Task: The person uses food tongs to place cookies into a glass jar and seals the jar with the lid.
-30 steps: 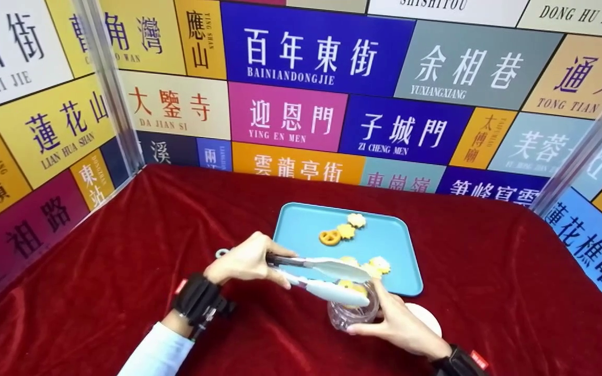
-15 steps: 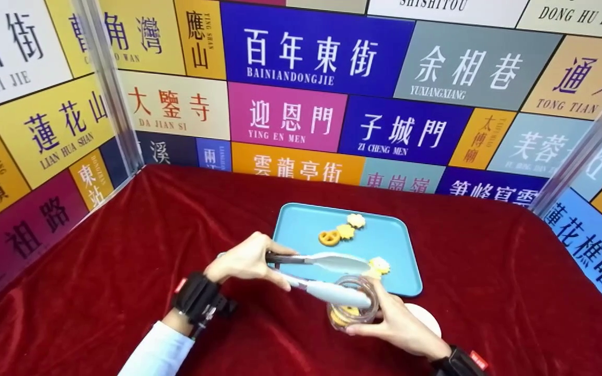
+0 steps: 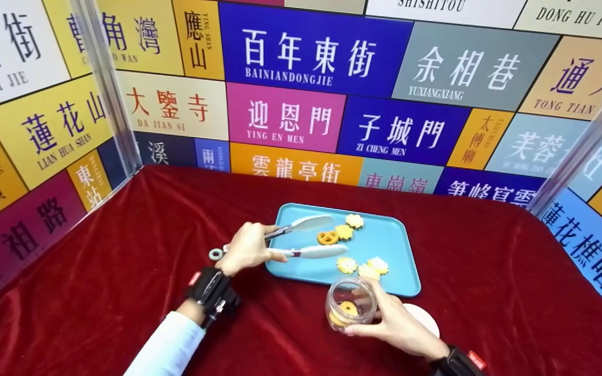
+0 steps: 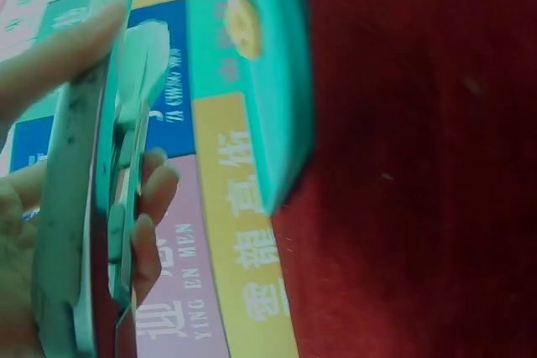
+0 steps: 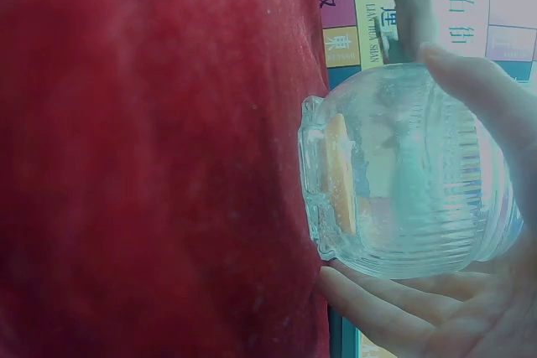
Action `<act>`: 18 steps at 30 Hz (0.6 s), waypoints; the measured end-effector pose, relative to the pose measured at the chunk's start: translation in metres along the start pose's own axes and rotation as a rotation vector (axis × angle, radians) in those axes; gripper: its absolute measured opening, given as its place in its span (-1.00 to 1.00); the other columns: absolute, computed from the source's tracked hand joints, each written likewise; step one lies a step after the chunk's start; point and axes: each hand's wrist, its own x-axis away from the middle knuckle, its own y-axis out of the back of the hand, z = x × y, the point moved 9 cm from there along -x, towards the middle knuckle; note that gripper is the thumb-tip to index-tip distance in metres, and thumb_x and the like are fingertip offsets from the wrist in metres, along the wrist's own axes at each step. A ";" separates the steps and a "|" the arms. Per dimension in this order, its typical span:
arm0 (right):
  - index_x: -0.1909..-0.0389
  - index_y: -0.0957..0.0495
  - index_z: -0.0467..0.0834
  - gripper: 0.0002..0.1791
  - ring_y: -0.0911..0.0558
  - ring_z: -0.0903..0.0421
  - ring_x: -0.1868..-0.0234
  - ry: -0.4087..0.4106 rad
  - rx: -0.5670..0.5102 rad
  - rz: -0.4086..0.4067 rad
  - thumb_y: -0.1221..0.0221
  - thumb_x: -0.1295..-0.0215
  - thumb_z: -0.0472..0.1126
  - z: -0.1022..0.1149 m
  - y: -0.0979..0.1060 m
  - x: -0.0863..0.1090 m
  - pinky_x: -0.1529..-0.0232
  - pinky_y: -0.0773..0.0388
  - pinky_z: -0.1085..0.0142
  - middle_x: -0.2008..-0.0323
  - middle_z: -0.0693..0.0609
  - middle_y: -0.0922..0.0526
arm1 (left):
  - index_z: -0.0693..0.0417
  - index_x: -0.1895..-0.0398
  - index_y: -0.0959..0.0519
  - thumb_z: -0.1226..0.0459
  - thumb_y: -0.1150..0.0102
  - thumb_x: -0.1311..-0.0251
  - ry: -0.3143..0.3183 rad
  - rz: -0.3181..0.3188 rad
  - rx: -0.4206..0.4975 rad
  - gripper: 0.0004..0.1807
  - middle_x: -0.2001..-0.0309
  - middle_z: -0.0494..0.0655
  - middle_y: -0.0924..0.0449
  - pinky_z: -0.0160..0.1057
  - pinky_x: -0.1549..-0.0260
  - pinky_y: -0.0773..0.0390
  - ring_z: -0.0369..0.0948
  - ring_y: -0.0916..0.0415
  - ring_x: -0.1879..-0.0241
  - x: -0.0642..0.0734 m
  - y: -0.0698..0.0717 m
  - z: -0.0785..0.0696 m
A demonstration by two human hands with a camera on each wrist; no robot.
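Observation:
My left hand (image 3: 249, 248) holds a pair of tongs (image 3: 322, 251) with pale tips, spread apart above the blue tray (image 3: 301, 270); nothing is between the tips. A pretzel-shaped cookie (image 3: 327, 238) lies near them, beside two flower-shaped cookies (image 3: 344, 232). Closer to the tray's front edge are more flower-shaped cookies (image 3: 347, 265), some partly behind my right fingers. My right hand (image 3: 400, 325) grips a clear, lidless jar (image 5: 411, 165) around its side, in front of the tray. Yellow ring-shaped cookies (image 3: 349, 308) lie at the jar's bottom, also visible edge-on in the right wrist view.
A white round disc (image 3: 424, 319), perhaps the jar's lid, lies partly hidden behind my right hand. Red velvet cloth (image 3: 217, 324) covers the table. Panels with coloured street signs (image 3: 285, 117) stand behind and at both sides.
The ring-shaped cookie between the tongs over the jar is now inside it. My left hand has drawn the tongs out, back and leftward over the tray. My right hand keeps its place.

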 end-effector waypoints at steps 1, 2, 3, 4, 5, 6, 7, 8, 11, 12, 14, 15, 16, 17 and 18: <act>-0.25 -0.07 -0.10 -0.09 -0.52 0.09 0.08 0.004 -0.004 0.001 -0.32 0.10 0.05 0.000 0.000 0.000 0.18 -0.47 0.36 0.06 0.00 -0.50 | 0.15 0.17 -0.62 0.12 -0.53 0.52 0.012 -0.004 -0.017 -0.35 0.40 0.06 -0.64 -0.19 0.43 -0.41 -0.11 -0.42 0.50 -0.001 -0.002 0.002; -0.25 -0.07 -0.09 -0.10 -0.51 0.09 0.07 0.007 -0.011 0.002 -0.32 0.10 0.05 0.001 0.000 0.000 0.17 -0.47 0.37 0.06 0.01 -0.50 | 0.15 0.18 -0.62 0.12 -0.53 0.53 0.024 -0.005 -0.032 -0.35 0.41 0.07 -0.63 -0.17 0.42 -0.42 -0.10 -0.44 0.49 -0.002 -0.004 0.005; -0.25 -0.07 -0.08 -0.10 -0.51 0.08 0.06 0.012 -0.019 0.003 -0.31 0.09 0.04 0.002 0.000 0.001 0.16 -0.46 0.37 0.05 0.01 -0.50 | 0.13 0.19 -0.63 0.12 -0.53 0.53 0.031 -0.005 -0.047 -0.37 0.41 0.06 -0.63 -0.16 0.42 -0.43 -0.09 -0.45 0.48 -0.003 -0.006 0.007; -0.25 -0.08 -0.07 -0.11 -0.51 0.07 0.06 0.016 -0.033 0.005 -0.32 0.09 0.04 0.002 -0.001 0.001 0.16 -0.46 0.37 0.05 0.01 -0.50 | 0.13 0.20 -0.63 0.12 -0.53 0.53 0.039 -0.006 -0.060 -0.37 0.42 0.06 -0.63 -0.15 0.42 -0.43 -0.08 -0.46 0.47 -0.004 -0.008 0.009; -0.24 -0.09 -0.06 -0.12 -0.51 0.06 0.05 0.021 -0.054 0.011 -0.32 0.09 0.02 0.003 -0.002 0.001 0.15 -0.47 0.36 0.04 0.00 -0.50 | 0.12 0.22 -0.63 0.11 -0.53 0.53 0.044 -0.005 -0.071 -0.39 0.46 0.05 -0.62 -0.13 0.44 -0.43 -0.06 -0.46 0.48 -0.005 -0.010 0.011; -0.23 -0.09 -0.05 -0.13 -0.51 0.05 0.04 0.026 -0.066 0.014 -0.32 0.09 0.01 0.004 -0.002 0.001 0.15 -0.47 0.35 0.04 -0.01 -0.50 | 0.11 0.24 -0.64 0.11 -0.53 0.53 0.048 -0.003 -0.079 -0.41 0.50 0.03 -0.61 -0.13 0.46 -0.43 -0.06 -0.46 0.49 -0.005 -0.012 0.013; -0.23 -0.10 -0.04 -0.14 -0.51 0.04 0.04 0.029 -0.069 0.014 -0.32 0.09 0.01 0.004 -0.002 0.000 0.15 -0.47 0.35 0.04 -0.01 -0.49 | 0.10 0.26 -0.64 0.10 -0.53 0.54 0.053 -0.004 -0.086 -0.42 0.52 0.02 -0.60 -0.14 0.47 -0.42 -0.07 -0.45 0.50 -0.006 -0.013 0.014; -0.22 -0.11 -0.04 -0.14 -0.51 0.04 0.04 0.032 -0.069 0.012 -0.32 0.09 0.01 0.004 -0.002 0.000 0.15 -0.47 0.35 0.04 -0.01 -0.49 | 0.10 0.28 -0.64 0.10 -0.53 0.54 0.057 -0.003 -0.094 -0.43 0.56 -0.01 -0.58 -0.14 0.49 -0.41 -0.08 -0.43 0.52 -0.006 -0.015 0.015; -0.23 -0.11 -0.09 -0.12 -0.51 0.08 0.06 0.027 -0.018 -0.008 -0.32 0.11 0.04 0.003 0.000 0.001 0.13 -0.45 0.35 0.06 0.02 -0.50 | 0.10 0.33 -0.65 0.09 -0.53 0.55 0.079 0.008 -0.102 -0.45 0.65 -0.08 -0.50 -0.15 0.53 -0.38 -0.11 -0.37 0.57 -0.009 -0.019 0.017; -0.23 -0.10 -0.10 -0.11 -0.51 0.09 0.07 0.022 0.004 -0.015 -0.32 0.11 0.05 0.003 0.001 0.001 0.13 -0.44 0.36 0.07 0.04 -0.51 | 0.10 0.34 -0.65 0.09 -0.53 0.56 0.093 0.011 -0.101 -0.46 0.65 -0.10 -0.48 -0.16 0.54 -0.37 -0.13 -0.36 0.57 -0.010 -0.020 0.018; -0.24 -0.10 -0.10 -0.11 -0.51 0.10 0.07 0.022 0.026 -0.022 -0.31 0.10 0.07 0.003 0.002 0.001 0.12 -0.43 0.35 0.07 0.05 -0.51 | 0.11 0.38 -0.65 0.09 -0.54 0.56 0.124 0.025 -0.102 -0.48 0.69 -0.15 -0.42 -0.17 0.56 -0.36 -0.14 -0.33 0.58 -0.012 -0.022 0.019; -0.23 -0.11 -0.10 -0.11 -0.51 0.10 0.07 0.021 0.024 -0.020 -0.31 0.10 0.07 0.003 0.002 0.001 0.12 -0.44 0.35 0.08 0.04 -0.51 | 0.11 0.40 -0.65 0.08 -0.54 0.56 0.142 0.036 -0.102 -0.49 0.70 -0.16 -0.38 -0.18 0.57 -0.35 -0.15 -0.32 0.58 -0.013 -0.024 0.020; -0.23 -0.11 -0.09 -0.12 -0.51 0.09 0.07 0.029 0.013 -0.016 -0.31 0.09 0.06 0.003 0.001 0.001 0.13 -0.44 0.34 0.07 0.03 -0.51 | 0.11 0.42 -0.65 0.08 -0.54 0.56 0.158 0.047 -0.102 -0.51 0.71 -0.17 -0.35 -0.19 0.58 -0.33 -0.15 -0.31 0.58 -0.013 -0.025 0.021; -0.23 -0.11 -0.08 -0.14 -0.51 0.08 0.06 0.037 -0.001 -0.009 -0.31 0.09 0.05 0.004 0.000 0.001 0.13 -0.45 0.34 0.07 0.01 -0.51 | 0.10 0.44 -0.65 0.07 -0.54 0.56 0.176 0.057 -0.103 -0.52 0.72 -0.19 -0.32 -0.21 0.59 -0.32 -0.15 -0.30 0.58 -0.014 -0.027 0.022; -0.22 -0.12 -0.06 -0.15 -0.51 0.07 0.06 0.040 -0.018 -0.001 -0.31 0.08 0.04 0.004 -0.001 0.001 0.14 -0.47 0.33 0.06 0.00 -0.51 | 0.10 0.47 -0.65 0.07 -0.54 0.56 0.192 0.068 -0.102 -0.53 0.73 -0.19 -0.29 -0.22 0.60 -0.30 -0.16 -0.29 0.58 -0.014 -0.029 0.023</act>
